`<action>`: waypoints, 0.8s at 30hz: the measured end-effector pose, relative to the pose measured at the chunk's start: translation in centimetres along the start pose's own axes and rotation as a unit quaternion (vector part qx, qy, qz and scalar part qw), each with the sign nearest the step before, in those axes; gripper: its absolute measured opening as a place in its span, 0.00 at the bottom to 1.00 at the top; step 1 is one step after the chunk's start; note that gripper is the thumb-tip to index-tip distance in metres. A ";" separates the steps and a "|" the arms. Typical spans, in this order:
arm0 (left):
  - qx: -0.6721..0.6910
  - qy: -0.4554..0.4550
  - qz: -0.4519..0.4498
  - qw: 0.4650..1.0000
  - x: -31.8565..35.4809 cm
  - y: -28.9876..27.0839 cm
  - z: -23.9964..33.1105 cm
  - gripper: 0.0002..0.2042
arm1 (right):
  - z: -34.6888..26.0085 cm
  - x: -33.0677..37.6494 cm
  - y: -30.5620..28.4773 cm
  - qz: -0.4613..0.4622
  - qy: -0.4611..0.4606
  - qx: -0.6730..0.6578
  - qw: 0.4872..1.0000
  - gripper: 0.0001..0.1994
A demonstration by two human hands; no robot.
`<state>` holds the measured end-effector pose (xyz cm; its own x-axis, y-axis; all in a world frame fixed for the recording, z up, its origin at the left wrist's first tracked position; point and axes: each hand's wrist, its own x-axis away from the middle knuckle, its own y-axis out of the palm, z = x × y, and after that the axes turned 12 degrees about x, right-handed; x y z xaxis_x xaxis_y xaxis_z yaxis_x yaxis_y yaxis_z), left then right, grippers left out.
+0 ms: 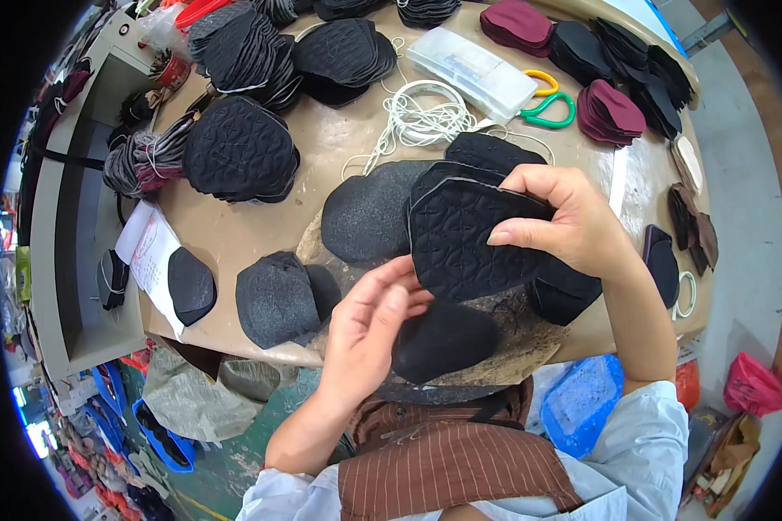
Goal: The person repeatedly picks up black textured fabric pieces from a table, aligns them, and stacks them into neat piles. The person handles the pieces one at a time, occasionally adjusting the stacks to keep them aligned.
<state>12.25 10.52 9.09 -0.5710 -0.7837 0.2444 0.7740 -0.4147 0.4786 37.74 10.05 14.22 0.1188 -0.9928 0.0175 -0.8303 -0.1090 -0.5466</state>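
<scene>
A black quilted fabric piece [469, 230] with a rounded outline and a pale edge is in my right hand [573, 221]. My right thumb presses on its face, and the fingers are hidden behind it. More dark layers show along its upper edge; I cannot tell how many are held. My left hand [365, 317] is at the piece's lower left edge, fingers loosely curved and thumb apart, gripping nothing visible. Beneath lie a smooth grey-black piece [369, 213] and a plain black rounded piece [447, 341], on a worn, roughly round board [530, 334].
Stacks of black quilted pieces [239, 148] stand at left and back. White cord [421, 113] lies loosely coiled beside a clear plastic box [472, 74] and green-handled scissors [549, 111]. Maroon pieces [610, 113] sit at back right. Grey-black pieces [276, 300] rest near the left front edge.
</scene>
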 end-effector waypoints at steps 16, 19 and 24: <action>0.075 -0.057 -0.049 0.994 -0.1 1.0 0.9 0.14 | 0.8 0.6 0.3 -0.015 0.072 -0.107 0.992 0.08; -0.019 -0.029 -0.042 0.999 -0.3 1.2 0.6 0.12 | 0.1 0.6 0.1 0.000 0.032 -0.058 0.998 0.08; 0.010 0.029 0.023 0.999 0.1 0.2 0.0 0.13 | -1.0 0.4 -4.1 0.112 -0.002 -0.151 0.982 0.11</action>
<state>12.34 10.38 9.23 -0.5172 -0.8279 0.2169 0.7934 -0.3689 0.4841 40.71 10.08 17.30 -0.0836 -0.9933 -0.0795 -0.9593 0.1018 -0.2635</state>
